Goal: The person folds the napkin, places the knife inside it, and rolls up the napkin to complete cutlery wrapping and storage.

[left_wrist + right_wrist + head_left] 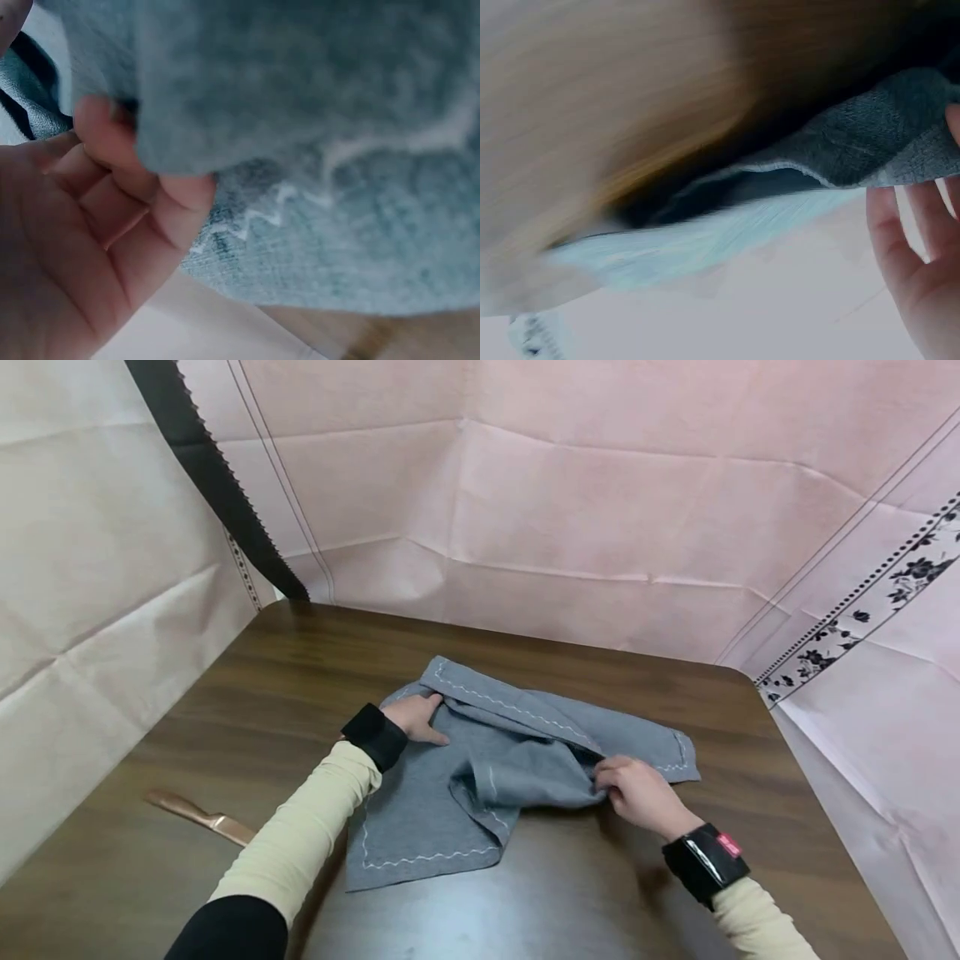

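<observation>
A grey-blue cloth [427,827] with white zigzag stitching along its hems lies partly folded and rumpled on the table. At its left part rests my left hand [414,720], thumb spread away from the fingers. In the left wrist view the fingertips [187,191] are partly hidden behind a fold of the cloth [315,82]. My right hand [636,791] pinches the cloth's rumpled edge at the right. In the right wrist view, fingers [889,232] of that hand are at the raised cloth edge [870,135], and the thumb is mostly out of frame.
A copper-coloured knife [191,812] lies on the brown wooden table [247,718], partly covered by the left forearm. Creased pale sheets [570,510] hang behind and beside the table. A black strip [217,477] runs down at the back left.
</observation>
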Action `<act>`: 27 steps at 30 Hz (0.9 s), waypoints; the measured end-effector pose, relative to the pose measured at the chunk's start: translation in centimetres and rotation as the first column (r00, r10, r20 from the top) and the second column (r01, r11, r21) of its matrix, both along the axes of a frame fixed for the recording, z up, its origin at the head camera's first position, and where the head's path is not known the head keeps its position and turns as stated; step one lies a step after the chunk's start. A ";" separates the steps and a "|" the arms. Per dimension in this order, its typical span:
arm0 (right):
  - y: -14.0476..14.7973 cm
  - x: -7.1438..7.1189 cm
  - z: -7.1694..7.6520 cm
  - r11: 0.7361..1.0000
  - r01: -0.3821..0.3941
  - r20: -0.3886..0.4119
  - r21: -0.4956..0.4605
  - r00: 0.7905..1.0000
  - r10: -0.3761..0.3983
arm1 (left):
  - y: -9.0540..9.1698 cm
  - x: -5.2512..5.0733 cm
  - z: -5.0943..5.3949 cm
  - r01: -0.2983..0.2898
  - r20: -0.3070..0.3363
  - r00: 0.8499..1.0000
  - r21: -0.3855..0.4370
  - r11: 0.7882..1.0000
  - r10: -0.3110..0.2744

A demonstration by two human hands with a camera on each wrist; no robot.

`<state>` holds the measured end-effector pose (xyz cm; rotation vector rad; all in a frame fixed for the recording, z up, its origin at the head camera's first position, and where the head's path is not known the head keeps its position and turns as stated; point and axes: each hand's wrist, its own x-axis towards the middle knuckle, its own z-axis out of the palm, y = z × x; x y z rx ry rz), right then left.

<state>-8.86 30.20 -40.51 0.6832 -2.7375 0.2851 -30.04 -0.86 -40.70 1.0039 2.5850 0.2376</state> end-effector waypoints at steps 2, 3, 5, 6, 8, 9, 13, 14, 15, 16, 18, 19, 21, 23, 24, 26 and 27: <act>1.4 0.8 -0.4 1.000 -0.024 -0.016 0.002 1.000 0.024 | -0.5 -0.4 0.1 -0.017 -0.002 1.000 0.006 1.000 0.017; 2.1 1.2 -0.5 1.000 -0.029 -0.026 0.001 0.999 0.029 | -0.7 -0.5 0.2 -0.023 -0.003 1.000 0.011 1.000 0.023; 3.3 1.9 -0.9 1.000 -0.025 -0.024 -0.007 0.999 0.025 | -1.0 -0.8 0.3 -0.029 -0.001 1.000 0.014 0.999 0.029; 3.7 2.2 -1.0 1.000 -0.024 -0.021 -0.016 1.000 0.023 | -1.1 -0.8 0.4 -0.031 -0.002 1.000 0.017 0.999 0.031; 4.3 2.6 -1.2 1.000 -0.001 0.000 -0.016 1.000 0.001 | -1.2 -0.9 0.5 -0.031 0.005 1.000 0.018 0.999 0.031; 4.3 2.7 -1.2 1.000 0.011 0.013 -0.012 1.000 -0.011 | -1.2 -0.9 0.5 -0.029 0.008 1.000 0.013 0.999 0.029; 3.8 2.4 -0.8 0.996 0.089 0.101 -0.012 0.991 -0.087 | -0.9 -0.7 0.6 -0.023 -0.021 1.000 -0.021 1.000 0.022; 3.5 2.0 -0.6 0.993 0.118 0.129 -0.026 0.985 -0.114 | -0.8 -0.5 0.7 -0.023 -0.036 0.999 -0.029 0.999 0.022; 3.2 1.7 -0.4 0.987 0.152 0.165 -0.045 0.976 -0.143 | -0.8 -0.3 0.8 -0.021 -0.055 0.998 -0.034 0.999 0.019; 2.9 1.3 -0.2 0.981 0.185 0.196 -0.062 0.966 -0.170 | -0.7 0.0 0.8 -0.016 -0.079 0.997 -0.039 0.999 0.013; 2.4 0.3 0.1 0.968 0.238 0.252 -0.076 0.944 -0.212 | -0.6 0.8 0.8 0.004 -0.135 0.991 -0.037 0.999 -0.009; 2.2 -0.2 0.2 0.965 0.252 0.279 -0.072 0.934 -0.223 | -0.6 1.2 0.8 0.012 -0.157 0.987 -0.035 0.999 -0.017; 1.9 -1.4 0.4 0.962 0.271 0.331 -0.039 0.912 -0.243 | -0.5 2.0 0.7 0.025 -0.189 0.982 -0.044 0.999 -0.032; 2.0 -2.6 0.5 0.958 0.287 0.379 0.013 0.885 -0.270 | -0.5 2.8 0.6 0.025 -0.199 0.979 -0.058 0.998 -0.036; 2.2 -3.3 0.6 0.955 0.295 0.400 0.038 0.871 -0.285 | -0.5 3.1 0.5 0.016 -0.192 0.981 -0.068 0.998 -0.029; 2.6 -4.7 0.7 0.943 0.320 0.444 0.087 0.835 -0.324 | -0.7 3.5 0.4 -0.006 -0.164 0.986 -0.085 0.996 -0.008; 2.8 -5.4 0.8 0.934 0.340 0.460 0.113 0.815 -0.352 | -0.8 3.7 0.4 -0.013 -0.151 0.989 -0.091 0.996 -0.001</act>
